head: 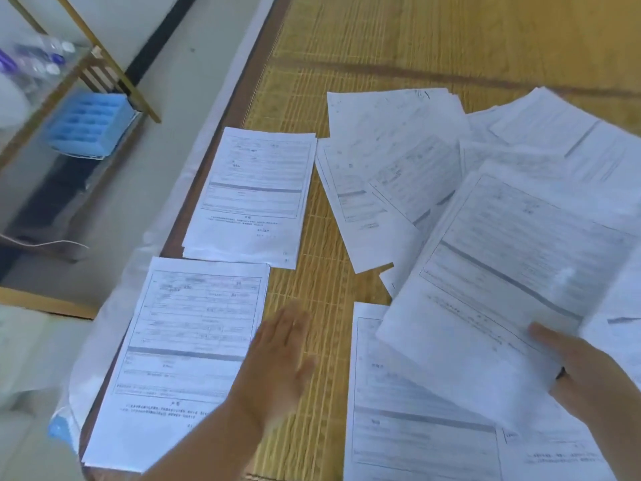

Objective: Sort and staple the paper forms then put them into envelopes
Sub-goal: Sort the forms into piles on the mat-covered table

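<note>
Loose forms [399, 175] near perhaps bottles [38, 60]

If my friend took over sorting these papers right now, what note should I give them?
Left hand: open, fingers straight, at the right edge of the near stack, holding nothing.
Right hand: grips a lifted form by its lower edge.
Done: two neat stacks on the left, near one and far stack.
Left: the loose pile on the mat needs sorting. No stapler or envelopes in view.

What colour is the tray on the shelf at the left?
Light blue tray, seen in the head view.
</note>
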Demonstrator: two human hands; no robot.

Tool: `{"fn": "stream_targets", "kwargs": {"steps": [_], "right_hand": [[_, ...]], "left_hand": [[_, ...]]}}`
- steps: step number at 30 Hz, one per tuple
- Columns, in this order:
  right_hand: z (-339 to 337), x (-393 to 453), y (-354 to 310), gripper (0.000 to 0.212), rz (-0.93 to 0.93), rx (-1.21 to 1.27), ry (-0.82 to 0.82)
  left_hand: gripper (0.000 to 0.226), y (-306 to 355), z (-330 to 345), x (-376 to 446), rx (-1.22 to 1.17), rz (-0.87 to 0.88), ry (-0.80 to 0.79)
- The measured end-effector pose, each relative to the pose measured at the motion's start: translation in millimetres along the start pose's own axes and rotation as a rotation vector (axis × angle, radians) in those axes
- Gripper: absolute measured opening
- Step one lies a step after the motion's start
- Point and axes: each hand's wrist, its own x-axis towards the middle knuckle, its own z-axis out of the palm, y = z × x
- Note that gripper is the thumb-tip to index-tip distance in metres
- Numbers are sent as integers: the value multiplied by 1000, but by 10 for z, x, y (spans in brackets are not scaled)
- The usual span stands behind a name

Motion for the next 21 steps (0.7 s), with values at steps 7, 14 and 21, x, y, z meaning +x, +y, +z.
{"fn": "stream_targets", "kwargs": {"steps": [7,14,21], "right_hand": [[727,-201,-435,9,-168,-369,319],[1312,-74,-822,17,-120,-76,252],[1814,318,-1108,18,-86,20,97]], "left_hand": [[56,-942,-282,1108,14,-18,23],[60,-1237,-259,1509,53,-49,-153],[70,-1315,-511,1608,-161,-52,-76]]}}
